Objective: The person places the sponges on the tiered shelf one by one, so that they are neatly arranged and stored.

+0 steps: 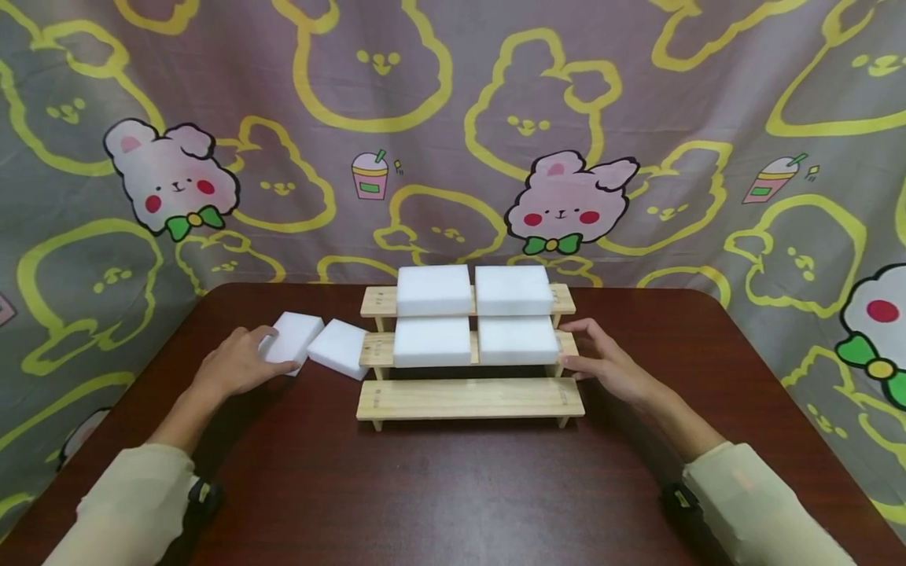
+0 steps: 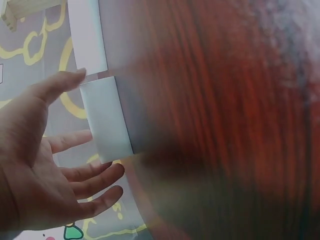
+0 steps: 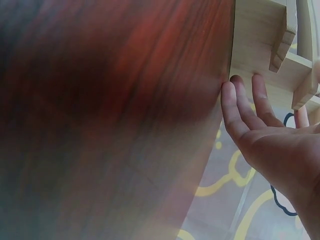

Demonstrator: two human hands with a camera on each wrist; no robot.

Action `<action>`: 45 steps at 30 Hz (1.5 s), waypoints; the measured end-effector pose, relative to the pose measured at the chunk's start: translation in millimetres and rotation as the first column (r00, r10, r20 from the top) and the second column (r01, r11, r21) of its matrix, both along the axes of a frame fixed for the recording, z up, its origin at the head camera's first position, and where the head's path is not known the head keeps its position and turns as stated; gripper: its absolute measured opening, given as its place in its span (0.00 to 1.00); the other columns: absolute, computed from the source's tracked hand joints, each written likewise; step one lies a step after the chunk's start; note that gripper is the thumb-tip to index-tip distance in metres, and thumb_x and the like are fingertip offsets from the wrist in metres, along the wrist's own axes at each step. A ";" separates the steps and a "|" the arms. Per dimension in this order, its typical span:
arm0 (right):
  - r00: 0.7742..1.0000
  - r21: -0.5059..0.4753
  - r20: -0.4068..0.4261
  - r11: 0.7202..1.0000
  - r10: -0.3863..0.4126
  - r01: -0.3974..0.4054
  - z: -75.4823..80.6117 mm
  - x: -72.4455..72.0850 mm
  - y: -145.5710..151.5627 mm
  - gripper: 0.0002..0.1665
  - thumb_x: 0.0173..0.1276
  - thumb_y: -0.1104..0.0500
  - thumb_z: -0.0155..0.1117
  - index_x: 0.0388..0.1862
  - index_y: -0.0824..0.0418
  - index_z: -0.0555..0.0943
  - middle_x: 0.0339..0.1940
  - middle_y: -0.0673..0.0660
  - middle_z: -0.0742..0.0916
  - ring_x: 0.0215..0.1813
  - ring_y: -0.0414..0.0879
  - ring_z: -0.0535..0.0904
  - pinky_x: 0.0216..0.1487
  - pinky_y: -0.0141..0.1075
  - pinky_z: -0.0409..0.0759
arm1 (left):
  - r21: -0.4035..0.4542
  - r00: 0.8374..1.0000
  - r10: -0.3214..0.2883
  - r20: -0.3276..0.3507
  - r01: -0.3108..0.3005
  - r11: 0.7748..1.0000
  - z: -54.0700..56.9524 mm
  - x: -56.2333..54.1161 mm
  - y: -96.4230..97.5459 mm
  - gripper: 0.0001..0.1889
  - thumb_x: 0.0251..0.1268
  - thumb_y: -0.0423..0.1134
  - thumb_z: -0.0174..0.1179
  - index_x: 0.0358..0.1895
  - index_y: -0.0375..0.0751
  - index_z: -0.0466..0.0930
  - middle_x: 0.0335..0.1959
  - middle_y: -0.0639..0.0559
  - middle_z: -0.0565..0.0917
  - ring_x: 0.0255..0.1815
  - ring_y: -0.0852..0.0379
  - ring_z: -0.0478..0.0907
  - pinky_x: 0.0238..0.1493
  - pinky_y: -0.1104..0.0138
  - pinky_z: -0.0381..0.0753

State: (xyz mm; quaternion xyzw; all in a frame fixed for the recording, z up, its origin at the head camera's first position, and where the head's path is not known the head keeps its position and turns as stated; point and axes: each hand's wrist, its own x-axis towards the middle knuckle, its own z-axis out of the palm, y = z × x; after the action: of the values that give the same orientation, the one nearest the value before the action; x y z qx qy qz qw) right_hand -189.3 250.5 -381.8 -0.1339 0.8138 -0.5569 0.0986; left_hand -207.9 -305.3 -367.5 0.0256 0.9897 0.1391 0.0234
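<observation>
My left hand [image 1: 239, 360] spreads around a white foam block [image 1: 292, 339] lying on the table. In the left wrist view its thumb is by one end of the block and its fingers by the back and other end. A second white block [image 1: 340, 348] lies just right of it, against the stand. The three-tier wooden stand [image 1: 470, 398] bears two white blocks on the top tier [image 1: 559, 299] and two on the middle tier [image 1: 375, 348]; its lowest tier is bare. My right hand [image 1: 610, 363] is at the stand's right end, fingers extended beside the tiers, close over the table.
The dark red-brown table [image 1: 453, 487] stretches in front of the stand and to both sides. A patterned cloth [image 1: 439, 157] with bear and rabbit drawings hangs behind the table and along its sides.
</observation>
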 end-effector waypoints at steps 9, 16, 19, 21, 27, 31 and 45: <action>1.000 0.003 0.012 1.000 -0.009 0.009 -0.1 0.0 0.4 0.32 0.76 0.60 0.62 0.72 0.66 0.61 0.66 0.72 0.74 0.62 0.59 0.75 0.51 0.44 0.82 | 0.029 1.000 0.015 -0.001 -0.015 0.999 5.5 -1.1 -3.9 0.40 0.60 0.50 0.72 0.66 0.24 0.68 0.54 0.20 0.69 0.48 0.29 0.72 0.46 0.36 0.76; 1.000 0.001 0.011 1.000 -0.010 0.010 2.3 -0.3 1.6 0.32 0.76 0.59 0.62 0.72 0.65 0.61 0.68 0.71 0.73 0.63 0.60 0.73 0.52 0.45 0.81 | 0.061 0.998 0.006 -0.058 -0.003 0.998 15.1 -3.3 -5.3 0.39 0.59 0.49 0.72 0.66 0.26 0.69 0.54 0.22 0.69 0.47 0.29 0.73 0.44 0.37 0.76; 1.000 0.002 0.013 1.000 -0.008 0.008 2.9 -0.8 1.7 0.32 0.76 0.59 0.62 0.72 0.65 0.61 0.68 0.71 0.72 0.64 0.61 0.73 0.52 0.46 0.81 | 0.087 0.996 -0.017 -0.088 0.025 0.996 19.3 -2.0 -6.3 0.38 0.58 0.47 0.72 0.66 0.25 0.69 0.53 0.21 0.69 0.47 0.28 0.73 0.44 0.37 0.77; 1.000 0.005 0.013 1.000 -0.008 0.008 2.9 -1.3 2.0 0.32 0.76 0.59 0.62 0.72 0.65 0.61 0.69 0.71 0.72 0.64 0.61 0.72 0.52 0.46 0.81 | 0.105 0.994 -0.035 -0.106 0.046 0.993 22.0 -0.5 -7.2 0.38 0.58 0.45 0.73 0.65 0.24 0.69 0.53 0.20 0.70 0.48 0.28 0.72 0.45 0.37 0.76; 1.000 0.011 0.013 1.000 -0.005 0.005 1.0 -2.8 2.1 0.32 0.76 0.59 0.62 0.71 0.65 0.61 0.68 0.72 0.72 0.64 0.62 0.73 0.52 0.46 0.81 | 0.140 0.989 -0.075 -0.126 0.092 0.986 29.6 8.4 -12.8 0.39 0.58 0.44 0.73 0.67 0.23 0.67 0.53 0.20 0.71 0.50 0.28 0.70 0.45 0.37 0.77; 1.000 0.021 0.014 1.000 -0.004 0.004 -0.5 -2.7 1.9 0.31 0.76 0.58 0.63 0.71 0.65 0.62 0.68 0.72 0.73 0.62 0.61 0.74 0.52 0.45 0.82 | 0.152 0.983 -0.111 -0.144 0.132 0.980 33.4 14.9 -16.9 0.38 0.57 0.43 0.74 0.66 0.25 0.69 0.52 0.23 0.72 0.47 0.31 0.73 0.42 0.41 0.79; 1.000 0.010 -0.003 1.000 0.000 0.000 -0.5 -1.2 1.4 0.31 0.76 0.60 0.63 0.71 0.65 0.62 0.69 0.72 0.73 0.59 0.58 0.76 0.50 0.45 0.82 | 0.159 0.971 -0.220 -0.097 0.234 0.959 48.4 31.8 -22.6 0.36 0.50 0.38 0.80 0.62 0.31 0.73 0.51 0.30 0.76 0.42 0.40 0.76 0.36 0.56 0.80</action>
State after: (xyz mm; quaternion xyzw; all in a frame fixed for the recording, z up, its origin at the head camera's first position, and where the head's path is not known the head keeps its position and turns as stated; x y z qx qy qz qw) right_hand -190.5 251.8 -382.3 -0.1342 0.8168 -0.5525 0.0981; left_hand -176.1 -327.8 -319.1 0.1463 0.9650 0.2178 -0.0018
